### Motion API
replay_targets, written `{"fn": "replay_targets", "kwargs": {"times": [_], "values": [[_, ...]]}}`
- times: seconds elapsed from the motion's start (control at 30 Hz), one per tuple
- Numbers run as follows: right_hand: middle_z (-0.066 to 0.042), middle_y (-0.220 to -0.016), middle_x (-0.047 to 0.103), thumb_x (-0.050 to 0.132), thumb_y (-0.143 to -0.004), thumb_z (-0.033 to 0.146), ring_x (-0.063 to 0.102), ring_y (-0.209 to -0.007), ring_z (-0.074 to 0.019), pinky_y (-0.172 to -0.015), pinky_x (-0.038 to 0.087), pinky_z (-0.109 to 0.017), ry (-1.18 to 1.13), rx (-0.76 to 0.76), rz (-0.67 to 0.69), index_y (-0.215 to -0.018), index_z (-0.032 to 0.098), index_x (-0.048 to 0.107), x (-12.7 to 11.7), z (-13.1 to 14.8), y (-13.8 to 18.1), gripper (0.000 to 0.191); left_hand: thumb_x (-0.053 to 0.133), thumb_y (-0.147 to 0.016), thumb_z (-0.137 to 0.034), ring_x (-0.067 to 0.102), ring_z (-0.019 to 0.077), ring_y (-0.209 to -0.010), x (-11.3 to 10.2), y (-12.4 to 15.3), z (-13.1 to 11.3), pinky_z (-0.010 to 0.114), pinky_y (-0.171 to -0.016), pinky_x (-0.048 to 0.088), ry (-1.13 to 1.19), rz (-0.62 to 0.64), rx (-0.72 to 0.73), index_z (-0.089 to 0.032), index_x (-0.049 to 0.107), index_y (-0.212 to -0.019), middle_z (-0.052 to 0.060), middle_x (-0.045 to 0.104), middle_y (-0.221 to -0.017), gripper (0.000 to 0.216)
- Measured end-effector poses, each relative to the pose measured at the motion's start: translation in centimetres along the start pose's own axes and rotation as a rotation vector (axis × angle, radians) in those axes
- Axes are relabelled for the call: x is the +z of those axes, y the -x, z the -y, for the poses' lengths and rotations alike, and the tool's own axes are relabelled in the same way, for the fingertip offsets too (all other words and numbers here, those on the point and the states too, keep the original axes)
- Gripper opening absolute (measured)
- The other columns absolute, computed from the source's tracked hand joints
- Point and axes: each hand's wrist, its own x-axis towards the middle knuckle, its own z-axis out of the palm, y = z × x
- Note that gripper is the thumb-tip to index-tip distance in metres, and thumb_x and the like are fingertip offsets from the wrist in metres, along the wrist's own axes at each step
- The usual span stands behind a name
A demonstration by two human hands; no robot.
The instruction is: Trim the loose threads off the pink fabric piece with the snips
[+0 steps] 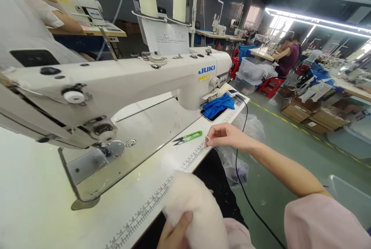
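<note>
White table (34, 202) lower left, sewing machine (121, 86) centre, left hand (174, 235) gripping pale fabric (197, 214), right hand (224, 137) pinched shut beside snips (188, 137), workshop floor (290, 152) right.

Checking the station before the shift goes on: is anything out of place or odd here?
Nothing stands out. The snips lie flat near the table edge, blue cloth bunched by the machine.

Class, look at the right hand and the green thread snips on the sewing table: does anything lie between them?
Nothing visible does. The right hand hovers at the table's edge, and only bare table separates it from the thread snips.
</note>
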Motion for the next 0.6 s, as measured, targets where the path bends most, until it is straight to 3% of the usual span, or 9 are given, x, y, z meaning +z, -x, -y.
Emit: {"fn": "replay_targets", "kwargs": {"times": [0.13, 0.2, 0.27, 0.33, 0.43, 0.5, 0.6], "values": [[0.001, -0.066, 0.068, 0.074, -0.076, 0.031, 0.065, -0.064, -0.0124, -0.070, 0.051, -0.028, -0.362, 0.126, 0.033, -0.082, 0.018, 0.057, 1.3, -2.9, 4.5, 0.023, 0.088, -0.056, -0.049, 0.068, 0.0348, -0.103, 2.8, -0.1, -0.5, 0.047, -0.093, 0.053, -0.070, 0.093, -0.009, -0.016, 0.073, -0.101, 0.014, 0.076, -0.102, 0.058], [0.008, -0.060, 0.059, 0.072, -0.078, 0.031, 0.051, -0.045, -0.0058, -0.057, 0.048, -0.023, -0.473, 0.157, -0.034, -0.090, 0.019, 0.056, 1.7, -4.0, 6.1, 0.023, 0.088, -0.056, -0.050, 0.070, 0.0327, -0.095, 4.0, -0.4, -0.7, 0.044, -0.087, 0.055, -0.125, 0.111, -0.015, -0.015, 0.073, -0.100, 0.013, 0.076, -0.100, 0.058], [0.010, -0.062, 0.053, 0.069, -0.081, 0.033, 0.030, -0.038, -0.0012, -0.043, 0.035, -0.018, -0.504, 0.195, -0.088, -0.101, 0.021, 0.057, 2.1, -4.9, 7.4, 0.026, 0.086, -0.060, -0.050, 0.069, 0.0303, -0.096, 5.0, -0.8, -1.0, 0.041, -0.086, 0.055, -0.161, 0.143, 0.029, -0.014, 0.072, -0.104, 0.013, 0.075, -0.102, 0.059], [0.007, -0.075, 0.056, 0.068, -0.082, 0.036, 0.025, -0.043, -0.0013, -0.040, 0.025, -0.017, -0.413, 0.195, -0.117, -0.115, 0.023, 0.057, 2.3, -5.6, 8.5, 0.038, 0.083, -0.066, -0.048, 0.068, 0.0280, -0.099, 5.9, -1.1, -1.2, 0.037, -0.086, 0.054, -0.198, 0.184, 0.070, -0.014, 0.070, -0.110, 0.013, 0.074, -0.106, 0.058], [0.000, -0.102, 0.058, 0.074, -0.076, 0.038, 0.031, -0.053, -0.0024, -0.045, 0.025, -0.018, -0.064, 0.115, -0.170, -0.127, 0.026, 0.054, 2.7, -6.2, 9.6, 0.056, 0.075, -0.077, -0.046, 0.067, 0.0244, -0.095, 6.8, -1.5, -1.6, 0.032, -0.081, 0.053, -0.290, 0.262, 0.053, -0.015, 0.067, -0.118, 0.011, 0.074, -0.107, 0.052], [-0.001, -0.104, 0.060, 0.078, -0.072, 0.040, 0.040, -0.061, -0.0053, -0.051, 0.031, -0.019, 0.156, 0.091, -0.190, -0.121, 0.023, 0.058, 2.9, -6.4, 9.8, 0.055, 0.072, -0.080, -0.046, 0.066, 0.0222, -0.090, 7.2, -1.6, -1.9, 0.029, -0.076, 0.052, -0.392, 0.323, 0.040, -0.015, 0.067, -0.116, 0.010, 0.074, -0.104, 0.048], [-0.001, -0.088, 0.063, 0.074, -0.074, 0.045, 0.052, -0.073, -0.0122, -0.060, 0.039, -0.021, 0.259, 0.135, -0.195, -0.095, 0.017, 0.063, 3.3, -6.9, 9.5, 0.036, 0.070, -0.081, -0.047, 0.063, 0.0203, -0.089, 7.7, -1.7, -1.8, 0.027, -0.073, 0.051, -0.514, 0.376, 0.075, -0.014, 0.067, -0.110, 0.009, 0.072, -0.103, 0.044]]}}
